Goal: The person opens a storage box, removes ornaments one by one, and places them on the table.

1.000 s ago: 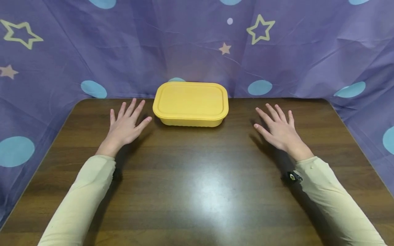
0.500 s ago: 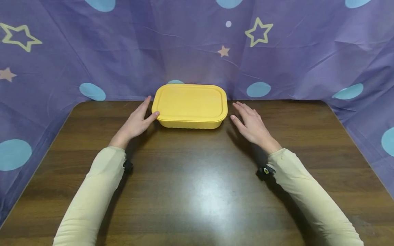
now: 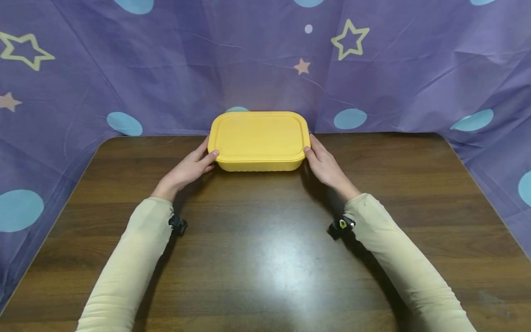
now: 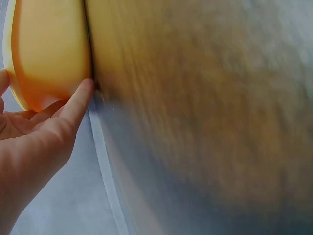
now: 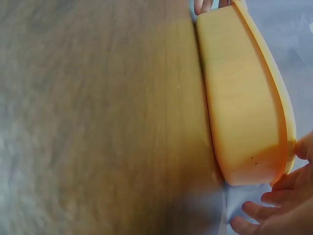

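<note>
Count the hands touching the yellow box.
2: the left hand holds the left end of the yellow box, and the right hand holds its right end.

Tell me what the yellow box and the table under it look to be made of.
Yellow box: probably plastic, matte to satin; one even colour, rounded moulded corners, a raised lid rim and fine ribbing on the side wall.
Table: dark wood or wood-look laminate, I cannot tell which; streaked grain with a soft glare patch suggests a smooth, semi-gloss surface.
</note>
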Demonstrator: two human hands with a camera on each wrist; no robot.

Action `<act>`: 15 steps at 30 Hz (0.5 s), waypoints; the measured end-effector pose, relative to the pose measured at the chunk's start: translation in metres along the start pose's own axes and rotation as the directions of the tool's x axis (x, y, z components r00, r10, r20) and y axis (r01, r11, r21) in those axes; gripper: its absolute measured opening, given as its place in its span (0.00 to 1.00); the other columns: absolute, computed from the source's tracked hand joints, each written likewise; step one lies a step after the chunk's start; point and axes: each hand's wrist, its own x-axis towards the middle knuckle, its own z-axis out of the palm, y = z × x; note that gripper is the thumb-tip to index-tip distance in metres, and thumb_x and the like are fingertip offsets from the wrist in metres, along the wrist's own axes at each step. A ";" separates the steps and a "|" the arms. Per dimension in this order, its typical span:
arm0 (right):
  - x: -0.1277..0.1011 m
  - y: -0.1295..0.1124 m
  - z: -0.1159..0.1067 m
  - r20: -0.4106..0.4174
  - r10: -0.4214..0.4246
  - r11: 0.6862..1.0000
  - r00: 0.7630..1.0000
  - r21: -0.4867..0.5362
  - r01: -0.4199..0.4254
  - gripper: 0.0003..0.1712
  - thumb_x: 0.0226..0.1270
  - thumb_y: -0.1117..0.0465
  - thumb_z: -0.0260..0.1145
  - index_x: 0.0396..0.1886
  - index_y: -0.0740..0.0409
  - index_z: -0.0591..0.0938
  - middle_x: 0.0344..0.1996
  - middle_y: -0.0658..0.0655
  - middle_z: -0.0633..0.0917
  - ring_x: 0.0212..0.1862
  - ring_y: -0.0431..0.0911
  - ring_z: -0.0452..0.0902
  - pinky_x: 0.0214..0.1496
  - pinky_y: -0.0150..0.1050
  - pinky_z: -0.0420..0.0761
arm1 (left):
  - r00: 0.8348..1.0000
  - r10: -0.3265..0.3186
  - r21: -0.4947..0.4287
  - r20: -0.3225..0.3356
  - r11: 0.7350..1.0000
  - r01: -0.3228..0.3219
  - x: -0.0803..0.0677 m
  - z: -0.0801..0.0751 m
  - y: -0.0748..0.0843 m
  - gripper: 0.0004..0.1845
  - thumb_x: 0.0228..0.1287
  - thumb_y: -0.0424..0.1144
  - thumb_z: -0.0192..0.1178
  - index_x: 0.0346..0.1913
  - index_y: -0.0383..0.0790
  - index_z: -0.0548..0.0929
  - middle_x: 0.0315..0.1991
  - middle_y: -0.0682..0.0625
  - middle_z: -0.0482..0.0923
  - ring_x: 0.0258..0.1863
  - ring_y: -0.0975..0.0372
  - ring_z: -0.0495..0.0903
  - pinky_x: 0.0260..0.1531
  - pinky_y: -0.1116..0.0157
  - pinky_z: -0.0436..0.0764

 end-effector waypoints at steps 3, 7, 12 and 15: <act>0.000 0.002 -0.002 0.014 0.011 1.000 1.000 0.024 -0.011 0.33 0.80 0.54 0.41 0.75 0.67 0.50 0.75 0.64 0.51 0.74 0.52 0.44 0.73 0.40 0.45 | 1.000 0.013 0.012 -0.002 1.000 -0.013 0.004 0.002 -0.005 0.37 0.78 0.42 0.41 0.76 0.47 0.31 0.77 0.45 0.30 0.72 0.51 0.50 0.65 0.53 0.62; -0.002 0.007 -0.004 0.014 0.014 0.999 1.000 0.044 -0.015 0.34 0.79 0.53 0.43 0.76 0.65 0.48 0.75 0.63 0.50 0.75 0.50 0.43 0.73 0.40 0.44 | 1.000 0.014 0.099 -0.011 0.995 -0.013 0.006 0.005 -0.003 0.36 0.78 0.43 0.41 0.76 0.44 0.32 0.77 0.45 0.31 0.71 0.51 0.51 0.65 0.53 0.63; -0.005 0.009 -0.009 -0.006 -0.014 0.998 1.000 0.058 0.014 0.35 0.79 0.54 0.44 0.76 0.65 0.47 0.75 0.63 0.49 0.75 0.49 0.41 0.73 0.39 0.43 | 0.999 0.037 0.234 -0.028 0.972 -0.030 0.011 0.004 -0.002 0.36 0.78 0.43 0.42 0.75 0.40 0.32 0.76 0.44 0.30 0.73 0.53 0.39 0.70 0.53 0.47; -0.007 0.008 -0.013 -0.040 -0.040 0.996 0.998 0.078 0.043 0.36 0.79 0.54 0.46 0.76 0.64 0.46 0.75 0.63 0.49 0.75 0.48 0.41 0.73 0.39 0.43 | 0.994 0.098 0.247 -0.044 0.965 -0.084 0.014 0.004 0.001 0.37 0.78 0.40 0.43 0.75 0.37 0.33 0.76 0.43 0.29 0.74 0.54 0.34 0.70 0.56 0.39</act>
